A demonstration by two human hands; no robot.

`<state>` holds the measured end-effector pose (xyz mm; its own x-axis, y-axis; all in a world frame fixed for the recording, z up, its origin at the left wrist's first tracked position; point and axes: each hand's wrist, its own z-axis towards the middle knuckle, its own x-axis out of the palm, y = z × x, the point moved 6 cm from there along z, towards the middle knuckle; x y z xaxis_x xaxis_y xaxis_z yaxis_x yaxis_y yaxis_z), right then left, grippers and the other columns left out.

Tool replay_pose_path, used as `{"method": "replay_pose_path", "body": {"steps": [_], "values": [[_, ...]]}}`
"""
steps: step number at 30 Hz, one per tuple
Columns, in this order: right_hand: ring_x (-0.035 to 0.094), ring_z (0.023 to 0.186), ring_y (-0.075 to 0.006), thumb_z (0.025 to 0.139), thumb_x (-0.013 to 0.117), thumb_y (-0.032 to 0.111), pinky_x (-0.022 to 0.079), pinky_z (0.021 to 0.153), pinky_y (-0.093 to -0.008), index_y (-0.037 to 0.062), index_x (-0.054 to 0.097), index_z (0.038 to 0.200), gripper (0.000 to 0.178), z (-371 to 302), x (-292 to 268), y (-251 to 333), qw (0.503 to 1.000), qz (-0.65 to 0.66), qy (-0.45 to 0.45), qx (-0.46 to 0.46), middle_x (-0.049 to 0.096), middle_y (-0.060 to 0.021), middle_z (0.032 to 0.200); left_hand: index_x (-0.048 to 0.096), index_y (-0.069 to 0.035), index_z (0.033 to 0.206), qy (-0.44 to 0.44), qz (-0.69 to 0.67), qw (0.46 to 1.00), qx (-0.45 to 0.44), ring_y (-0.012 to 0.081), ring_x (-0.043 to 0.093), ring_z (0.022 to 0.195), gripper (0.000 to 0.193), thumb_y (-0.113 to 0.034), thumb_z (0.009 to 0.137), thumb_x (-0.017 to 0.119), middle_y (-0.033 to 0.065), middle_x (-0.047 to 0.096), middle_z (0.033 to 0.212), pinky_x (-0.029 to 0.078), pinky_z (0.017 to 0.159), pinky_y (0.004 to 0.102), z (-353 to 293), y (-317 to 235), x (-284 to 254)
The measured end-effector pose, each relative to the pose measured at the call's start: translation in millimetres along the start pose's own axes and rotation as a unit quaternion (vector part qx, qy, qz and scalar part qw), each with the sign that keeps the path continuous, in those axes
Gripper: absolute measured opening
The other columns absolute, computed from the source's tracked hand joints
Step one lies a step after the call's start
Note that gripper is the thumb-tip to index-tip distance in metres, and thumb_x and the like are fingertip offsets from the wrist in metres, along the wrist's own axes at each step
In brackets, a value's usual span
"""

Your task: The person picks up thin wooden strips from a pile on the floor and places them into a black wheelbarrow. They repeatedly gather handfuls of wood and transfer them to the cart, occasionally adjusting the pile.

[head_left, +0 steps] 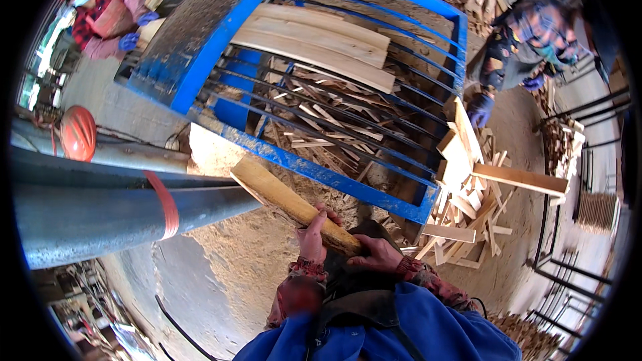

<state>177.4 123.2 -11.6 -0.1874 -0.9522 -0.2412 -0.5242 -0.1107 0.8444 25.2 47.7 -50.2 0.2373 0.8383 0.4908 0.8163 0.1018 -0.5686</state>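
Observation:
A wooden board [277, 189] with a rough, bark-like lower edge slants up and to the left in front of me. Around its middle my left hand [313, 237] is closed, the thumb lying across the top. My right hand [376, 253] grips the near end, its fingers partly hidden beneath the wood. Beyond the board stands a blue metal frame [321, 175] with dark parallel bars. Several pale planks [314, 43] lie side by side across the far part of those bars. Under the bars is a heap of thin wood offcuts [334, 110].
Large metal pipes [100, 217] with a red band run in from the left, near an orange helmet-like object [78, 134]. Scrap wood [468, 220] is piled right of the frame. One co-worker [535, 40] bends at far right; another [110, 13] stands at far left. Sawdust covers the floor [234, 267].

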Motion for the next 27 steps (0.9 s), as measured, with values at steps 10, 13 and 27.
{"method": "replay_pose_path", "body": {"steps": [10,13,27], "values": [[0.068,0.092,-0.0306,0.081,0.075,0.042,0.052,0.078,-0.039,0.0016,0.058,0.122,0.06,27.5,42.6,-27.4,0.992,0.004,0.114,0.045,0.068,-0.0205,0.096,0.055,-0.002,0.115,-0.072,-0.014,0.997,-0.003,0.0248,0.064,0.076,0.025,-0.007,0.091,0.057,0.0117,0.063,0.085,0.054,0.07,0.0383,-3.9,11.1,-57.5],[0.069,0.088,-0.03,0.08,0.075,0.041,0.052,0.076,-0.0389,0.0025,0.06,0.119,0.057,15.4,65.9,-33.6,0.99,0.008,0.108,0.086,0.068,-0.0197,0.093,0.054,0.0,0.114,-0.072,-0.021,0.997,-0.019,0.0256,0.065,0.076,0.025,-0.006,0.09,0.058,0.0124,0.063,0.084,0.054,0.071,0.0389,-8.3,25.0,-82.8],[0.058,0.074,-0.0099,0.09,0.068,0.024,0.046,0.066,-0.0263,0.0037,0.063,0.096,0.022,144.4,155.5,-185.8,0.988,0.05,0.007,0.148,0.059,-0.0019,0.074,0.059,0.004,0.101,0.004,0.033,0.997,-0.063,0.0272,0.066,0.071,0.018,-0.005,0.086,0.062,0.0153,0.065,0.08,0.056,0.064,0.0401,127.3,72.9,-215.7]]}}
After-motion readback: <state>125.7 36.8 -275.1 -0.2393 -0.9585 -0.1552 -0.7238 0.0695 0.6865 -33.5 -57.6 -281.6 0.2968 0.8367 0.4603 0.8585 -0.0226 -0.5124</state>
